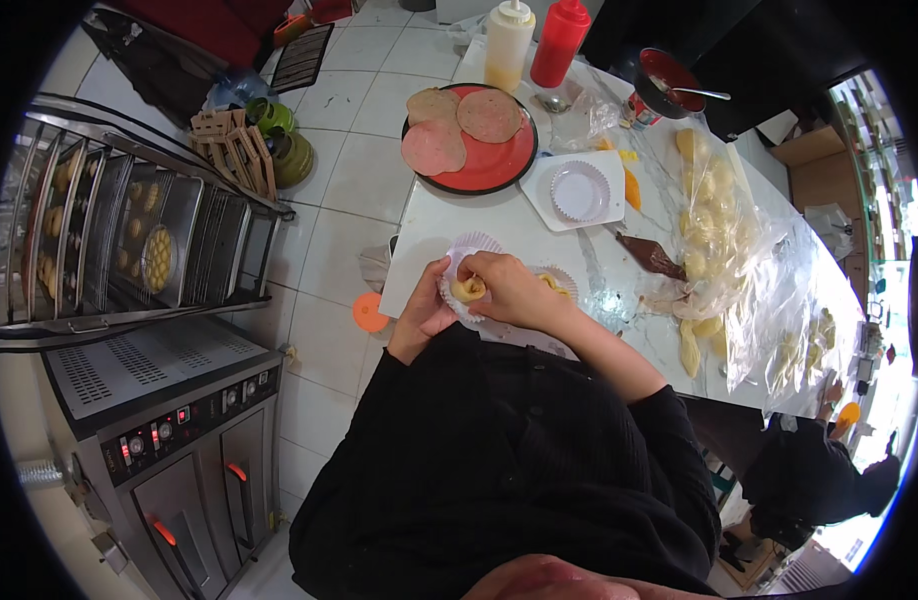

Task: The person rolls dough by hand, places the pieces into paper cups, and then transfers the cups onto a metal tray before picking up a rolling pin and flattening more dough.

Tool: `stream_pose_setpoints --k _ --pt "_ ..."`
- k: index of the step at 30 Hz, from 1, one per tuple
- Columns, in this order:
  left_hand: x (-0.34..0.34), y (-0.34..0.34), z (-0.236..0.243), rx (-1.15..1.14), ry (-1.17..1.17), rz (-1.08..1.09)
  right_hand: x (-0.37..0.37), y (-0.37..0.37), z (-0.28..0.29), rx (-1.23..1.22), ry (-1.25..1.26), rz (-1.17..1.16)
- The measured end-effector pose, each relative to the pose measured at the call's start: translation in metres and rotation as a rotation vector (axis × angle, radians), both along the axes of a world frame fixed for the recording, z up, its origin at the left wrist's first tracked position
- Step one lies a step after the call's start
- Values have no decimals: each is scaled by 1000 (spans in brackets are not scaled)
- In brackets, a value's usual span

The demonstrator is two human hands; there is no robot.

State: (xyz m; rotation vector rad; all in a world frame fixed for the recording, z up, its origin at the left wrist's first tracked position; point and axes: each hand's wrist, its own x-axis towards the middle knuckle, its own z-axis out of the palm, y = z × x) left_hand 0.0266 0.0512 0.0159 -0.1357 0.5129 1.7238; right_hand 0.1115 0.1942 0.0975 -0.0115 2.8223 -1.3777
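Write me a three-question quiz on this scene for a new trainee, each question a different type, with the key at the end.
1. Which hand holds the dough piece at the fluted paper cup?
2. True or false: the red squeeze bottle stands to the left of the pale squeeze bottle in the picture.
3. The plate under the round pink slices is: A) blue, B) red with a black rim, C) plain white.

Key
1. The right hand; the left hand holds the cup.
2. False; it stands to the right.
3. B
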Motion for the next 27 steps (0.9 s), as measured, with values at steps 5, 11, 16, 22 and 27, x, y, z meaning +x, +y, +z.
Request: stream_pose_setpoints --k 5,11,16,22,27 --pt "1 -7 -1 24 -24 37 -1 -6 -5 -95 32 62" --pt "6 -19 6 -31 -60 27 6 -26 -9 -50 32 114" --pt "17 -44 -3 -90 -68 95 9 -22 4 20 250 179" --pt "19 -54 12 -172 26 182 -9 40 -58 -19 133 -179" --pt "19 -52 11 -263 68 288 -12 50 -87 159 -6 -119"
